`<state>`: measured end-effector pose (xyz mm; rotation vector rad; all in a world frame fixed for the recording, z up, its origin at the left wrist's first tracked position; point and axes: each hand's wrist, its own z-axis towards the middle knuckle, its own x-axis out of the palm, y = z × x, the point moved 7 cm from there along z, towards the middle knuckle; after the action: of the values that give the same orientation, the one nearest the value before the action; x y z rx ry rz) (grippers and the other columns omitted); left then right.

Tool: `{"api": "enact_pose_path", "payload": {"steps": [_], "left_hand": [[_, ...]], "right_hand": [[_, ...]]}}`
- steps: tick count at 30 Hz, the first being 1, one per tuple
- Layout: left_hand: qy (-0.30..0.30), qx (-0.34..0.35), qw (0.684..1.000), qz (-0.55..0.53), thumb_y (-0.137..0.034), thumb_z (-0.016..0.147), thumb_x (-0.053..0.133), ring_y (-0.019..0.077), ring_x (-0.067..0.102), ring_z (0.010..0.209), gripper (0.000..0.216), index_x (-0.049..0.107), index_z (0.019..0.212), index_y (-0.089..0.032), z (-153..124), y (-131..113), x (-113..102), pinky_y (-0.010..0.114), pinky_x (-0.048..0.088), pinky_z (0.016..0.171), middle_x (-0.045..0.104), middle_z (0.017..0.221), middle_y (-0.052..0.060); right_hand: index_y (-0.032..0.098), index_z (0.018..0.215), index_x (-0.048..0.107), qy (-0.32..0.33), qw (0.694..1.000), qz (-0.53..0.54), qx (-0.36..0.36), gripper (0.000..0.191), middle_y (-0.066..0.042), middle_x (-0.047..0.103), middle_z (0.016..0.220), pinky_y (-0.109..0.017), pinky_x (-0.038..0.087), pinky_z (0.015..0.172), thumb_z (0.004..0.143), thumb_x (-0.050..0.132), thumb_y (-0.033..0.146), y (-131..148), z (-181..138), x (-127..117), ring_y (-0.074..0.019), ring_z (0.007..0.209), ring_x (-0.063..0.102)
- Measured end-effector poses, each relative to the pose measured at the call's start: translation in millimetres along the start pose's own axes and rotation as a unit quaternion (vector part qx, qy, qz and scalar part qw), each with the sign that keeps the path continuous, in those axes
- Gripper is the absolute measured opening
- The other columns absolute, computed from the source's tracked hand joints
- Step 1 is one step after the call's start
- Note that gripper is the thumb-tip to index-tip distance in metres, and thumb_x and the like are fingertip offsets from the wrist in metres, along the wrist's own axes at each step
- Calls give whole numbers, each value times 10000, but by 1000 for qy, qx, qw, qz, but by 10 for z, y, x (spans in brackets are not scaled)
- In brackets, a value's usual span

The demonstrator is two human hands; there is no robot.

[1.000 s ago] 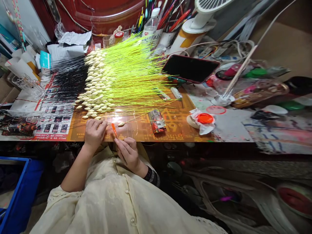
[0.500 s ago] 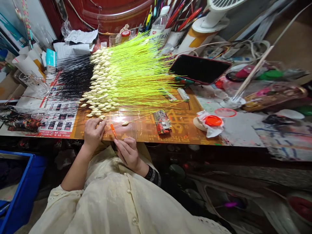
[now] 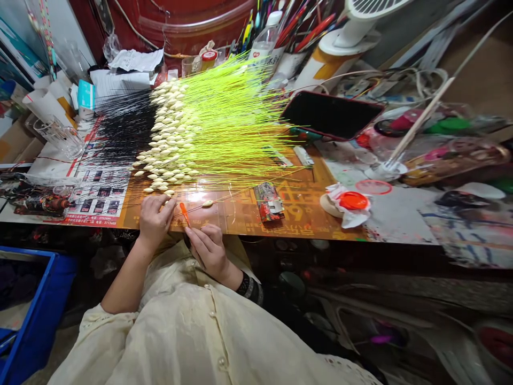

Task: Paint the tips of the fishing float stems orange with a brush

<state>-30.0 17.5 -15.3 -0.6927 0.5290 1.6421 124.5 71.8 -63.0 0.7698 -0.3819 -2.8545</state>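
Observation:
My left hand (image 3: pixel 156 216) rests at the table's front edge, its fingers closed on the thin stem of a fishing float. That float's cream body (image 3: pixel 207 203) sits to the right of the fingers, its fine tip running up to the right. Between thumb and fingers of my right hand (image 3: pixel 209 247) is a slim paintbrush (image 3: pixel 185 215) with an orange end, pointing up toward the float's stem. Whether the brush touches the stem I cannot tell. Just beyond lies a big heap of fishing floats (image 3: pixel 170 128) with cream bodies, yellow tips and black stems.
An open pot of orange paint (image 3: pixel 353 200) stands on the right. Nearby are a small patterned packet (image 3: pixel 269 203) and a phone (image 3: pixel 332 113) propped up. A glass mug (image 3: pixel 60 138) stands left, a fan (image 3: pixel 352 27) at the back. Below left is a blue crate (image 3: pixel 44 299).
The right hand and brush have shifted very slightly left, toward the left hand. The whole view has moved a little; the float stays held.

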Motion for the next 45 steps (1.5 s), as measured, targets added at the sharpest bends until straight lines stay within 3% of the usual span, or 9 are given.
{"api": "enact_pose_path", "payload": {"steps": [23,33,45], "left_hand": [[-3,0,1000,2,-210,976,576,214,618,975,222,732,1133,-203,11,-8,-16,371,442,916,729,1051,99],[35,-48,998,-6,-275,1004,537,223,635,1003,274,717,1202,-216,-57,78,25,392,435,946,730,1080,109],[5,-12,1000,12,-232,987,566,213,631,962,242,724,1166,-196,-38,22,-31,366,444,905,733,1063,103]], "right_hand": [[187,1568,378,-1,1000,19,10,642,-92,730,1110,-422,510,969,956,548,96,-9,-3,-36,-211,989,555],[215,1554,406,11,999,29,11,611,-92,733,1105,-427,526,950,964,532,115,-5,-34,-9,-216,1004,578],[201,1530,438,3,1000,-1,10,611,-87,733,1092,-424,515,947,942,565,93,12,-20,14,-213,977,566]]}}
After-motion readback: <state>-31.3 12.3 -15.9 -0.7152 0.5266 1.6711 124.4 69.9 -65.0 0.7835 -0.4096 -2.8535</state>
